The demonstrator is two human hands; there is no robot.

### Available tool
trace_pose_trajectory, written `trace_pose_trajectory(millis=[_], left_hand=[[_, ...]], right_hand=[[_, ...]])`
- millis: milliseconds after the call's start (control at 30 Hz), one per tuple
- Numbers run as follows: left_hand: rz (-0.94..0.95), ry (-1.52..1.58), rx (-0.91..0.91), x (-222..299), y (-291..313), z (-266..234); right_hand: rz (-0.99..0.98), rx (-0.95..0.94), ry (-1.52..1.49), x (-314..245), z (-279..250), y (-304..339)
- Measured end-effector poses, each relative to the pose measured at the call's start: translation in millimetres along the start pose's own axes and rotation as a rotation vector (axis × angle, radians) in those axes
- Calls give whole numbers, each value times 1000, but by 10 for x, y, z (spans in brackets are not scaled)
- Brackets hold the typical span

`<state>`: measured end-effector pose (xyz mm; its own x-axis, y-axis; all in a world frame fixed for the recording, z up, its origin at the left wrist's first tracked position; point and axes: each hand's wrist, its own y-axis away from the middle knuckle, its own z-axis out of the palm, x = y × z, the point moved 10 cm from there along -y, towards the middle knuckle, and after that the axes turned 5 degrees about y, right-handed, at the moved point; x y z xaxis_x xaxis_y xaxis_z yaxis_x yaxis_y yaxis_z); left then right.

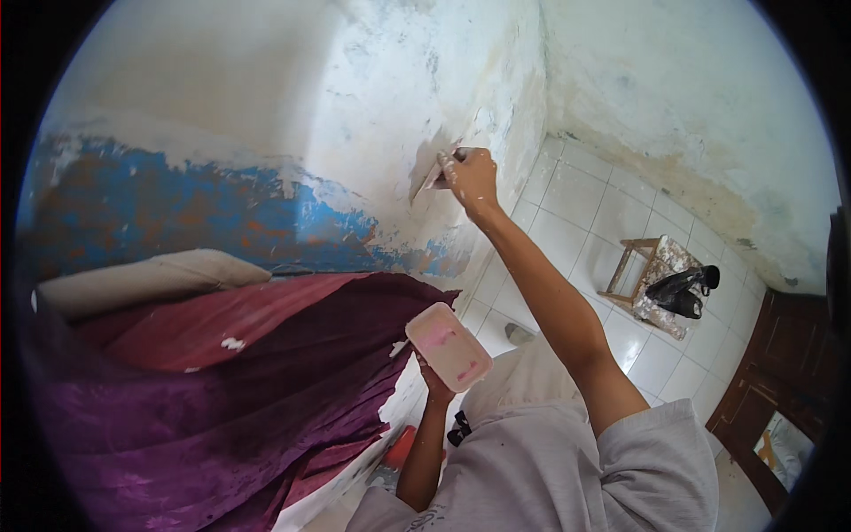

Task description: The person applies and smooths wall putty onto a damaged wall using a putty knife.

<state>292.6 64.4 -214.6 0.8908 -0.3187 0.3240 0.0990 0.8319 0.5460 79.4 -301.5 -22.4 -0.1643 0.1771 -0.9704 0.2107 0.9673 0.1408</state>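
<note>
My right hand [472, 180], spotted with white, reaches up to the wall [381, 80]. Its fingers are closed on a flat putty knife [428, 183], whose blade lies against or very close to the wall over a grey, damp-looking patch. Low in front of my body, my left hand [433, 379] holds up a shallow rectangular plastic tub [449, 348]. Pale, pinkish smears coat the inside of the tub. Most of the left hand's fingers are hidden under the tub.
Purple and maroon cloth [222, 390] covers something bulky at the left, with a beige cushion [160, 279] by the wall. Flaking blue paint [204, 204] marks the lower wall. A paint-spattered wooden stool [660, 279] carrying a black plastic bag [678, 293] stands on white floor tiles [576, 195].
</note>
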Motion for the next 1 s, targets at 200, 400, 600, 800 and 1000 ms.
trace_pose_trajectory(millis=[200, 400, 600, 800, 1000], left_hand=[[-59, 84, -10, 9, -22, 169], [15, -63, 8, 52, 30, 225], [6, -30, 5, -49, 103, 497], [-38, 8, -46, -106, 115, 872], [26, -59, -81, -45, 46, 957]], right_hand=[[48, 149, -83, 571, -565, 374], [178, 50, -57, 1293, 244, 399], [-27, 202, -47, 160, 12, 174], [-282, 185, -205, -120, -639, 501], [333, -42, -257, 1951, 151, 316]])
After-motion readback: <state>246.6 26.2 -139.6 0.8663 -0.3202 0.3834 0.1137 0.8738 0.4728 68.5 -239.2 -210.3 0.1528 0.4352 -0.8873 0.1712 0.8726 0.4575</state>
